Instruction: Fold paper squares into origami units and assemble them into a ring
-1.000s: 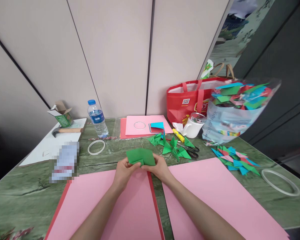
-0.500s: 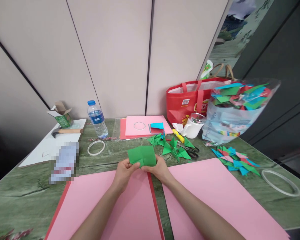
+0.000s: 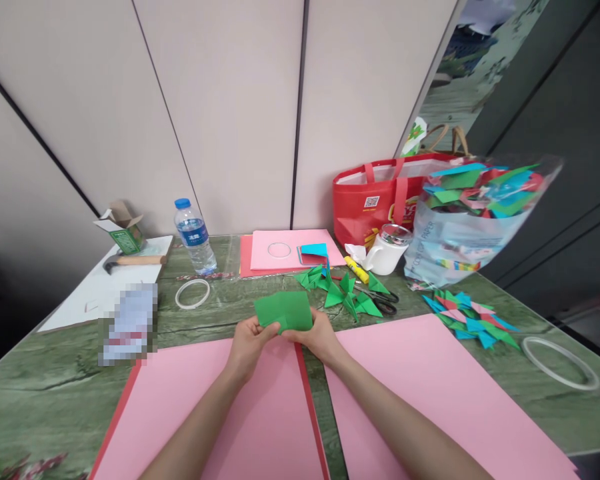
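Both my hands hold a folded piece of green paper [image 3: 285,311] just above the near middle of the table. My left hand [image 3: 248,343] pinches its lower left edge. My right hand [image 3: 318,335] grips its lower right side, fingers curled behind it. Below my hands lie two large pink sheets, one on the left [image 3: 215,413] with a red sheet showing at its edges, one on the right [image 3: 430,387]. Several folded green paper pieces [image 3: 345,293] lie just beyond the held paper.
A water bottle [image 3: 194,237], a tape ring [image 3: 193,293], a small green box [image 3: 125,230] and a hammer [image 3: 130,261] sit at the left back. Scissors [image 3: 387,303], a white jar [image 3: 387,252], a red bag [image 3: 380,200], a clear bag of folded papers [image 3: 465,220], coloured folded pieces [image 3: 473,320] and another ring [image 3: 560,363] stand right.
The green paper has tilted slightly in my hands; my hands stay in about the same place.
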### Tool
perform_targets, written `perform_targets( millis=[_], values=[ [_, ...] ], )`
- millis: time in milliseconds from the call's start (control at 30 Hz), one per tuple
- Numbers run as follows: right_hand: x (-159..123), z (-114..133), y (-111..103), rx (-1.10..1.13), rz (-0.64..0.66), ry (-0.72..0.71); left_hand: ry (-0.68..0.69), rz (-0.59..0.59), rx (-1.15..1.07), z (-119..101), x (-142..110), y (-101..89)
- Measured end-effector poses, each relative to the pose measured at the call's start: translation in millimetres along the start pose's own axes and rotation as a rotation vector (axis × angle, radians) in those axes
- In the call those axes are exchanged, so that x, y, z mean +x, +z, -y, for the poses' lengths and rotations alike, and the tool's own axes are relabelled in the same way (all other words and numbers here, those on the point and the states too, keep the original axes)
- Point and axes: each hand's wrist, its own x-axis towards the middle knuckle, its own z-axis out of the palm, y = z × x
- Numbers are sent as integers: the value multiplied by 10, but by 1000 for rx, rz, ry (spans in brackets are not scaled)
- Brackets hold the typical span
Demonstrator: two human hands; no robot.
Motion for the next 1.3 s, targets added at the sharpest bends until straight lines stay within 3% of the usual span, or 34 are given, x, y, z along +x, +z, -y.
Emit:
perform_targets(
  millis=[400, 667, 1000, 1300],
  values=[
    [24, -16, -12, -25, 36, -28, 1, 26, -68, -14, -9, 39],
    [9, -44, 35, -139, -5, -103, -10, -87, -13, 96, -13, 78],
    [-4, -60, 85, -161, -34, -39, -24, -76, -36, 132, -22, 102],
    [15, 2, -18, -142, 96, -120, -15, -45, -113, 80, -2, 76]
  ],
)
